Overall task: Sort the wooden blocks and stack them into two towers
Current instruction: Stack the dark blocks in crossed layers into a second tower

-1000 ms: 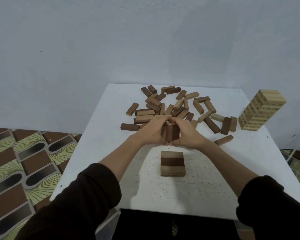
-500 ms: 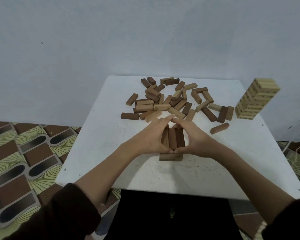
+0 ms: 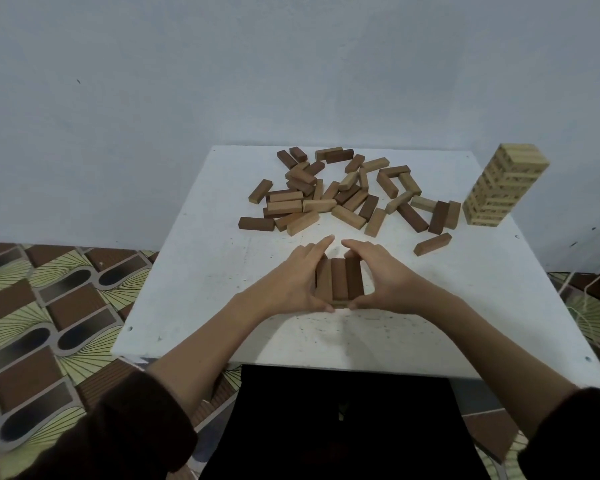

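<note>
Both of my hands are cupping the three dark blocks (image 3: 340, 278) on the table (image 3: 222, 271), near its middle and just in front of me; my left hand (image 3: 293, 282) is pressing along the left side; my right hand (image 3: 385, 278) is curling over the right side and the far end; both are wrapping round the near end too, so they are closed in narrow and holding the row tight together. I am thinking these blocks are light and hard, with flat smooth sides and sharp corners; they are likely to slide on each other, so the long sides and the ends are the best places to squeeze, not the top. A thin bit of another layer is peeking out under them. Behind, a messy pile of loose blocks (image 3: 343, 199), some dark brown and some pale, is lying on the table; a tall pale tower (image 3: 503, 188) is standing at the far right corner, well apart.
</note>
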Demonstrator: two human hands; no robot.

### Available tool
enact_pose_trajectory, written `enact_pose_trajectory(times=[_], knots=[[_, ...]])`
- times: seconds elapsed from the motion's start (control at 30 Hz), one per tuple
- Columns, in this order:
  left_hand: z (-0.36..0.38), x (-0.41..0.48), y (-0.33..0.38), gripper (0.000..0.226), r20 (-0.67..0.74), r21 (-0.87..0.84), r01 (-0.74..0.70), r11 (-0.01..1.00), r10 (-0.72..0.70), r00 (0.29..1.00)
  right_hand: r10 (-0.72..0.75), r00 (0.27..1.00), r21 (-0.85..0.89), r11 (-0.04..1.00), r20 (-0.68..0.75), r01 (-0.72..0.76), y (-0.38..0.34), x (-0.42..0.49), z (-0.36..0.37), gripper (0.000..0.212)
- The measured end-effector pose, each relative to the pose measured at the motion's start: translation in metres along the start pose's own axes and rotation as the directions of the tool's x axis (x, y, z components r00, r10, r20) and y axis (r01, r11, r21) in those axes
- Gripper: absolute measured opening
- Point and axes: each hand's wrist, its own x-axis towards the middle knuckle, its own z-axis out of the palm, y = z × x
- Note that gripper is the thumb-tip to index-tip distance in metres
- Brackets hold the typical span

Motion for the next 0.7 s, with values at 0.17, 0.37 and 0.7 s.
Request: enact_pose_trajectory(times=[0.17, 0.37, 0.7], knots=[[0.001, 0.001, 0.002, 0.115, -0.01, -0.05, -0.003, 0.999, 0.002, 1.0, -0.013, 1.0, -0.008, 1.0, -0.001, 0.013, -0.002, 0.001, 0.001, 0.099], [0.005, 0.002, -0.001, 0.112, -0.032, -0.144, 0.003, 0.99, -0.008, 0.999, -0.02, 1.0, 0.011, 1.0, -0.004, 0.02, 0.0, 0.004, 0.004, 0.099], [0.011, 0.004, -0.007, 0.111, -0.065, -0.267, -0.011, 0.964, -0.006, 0.998, -0.024, 1.0, 0.111, 0.993, -0.009, 0.025, 0.003, 0.005, 0.006, 0.097]])
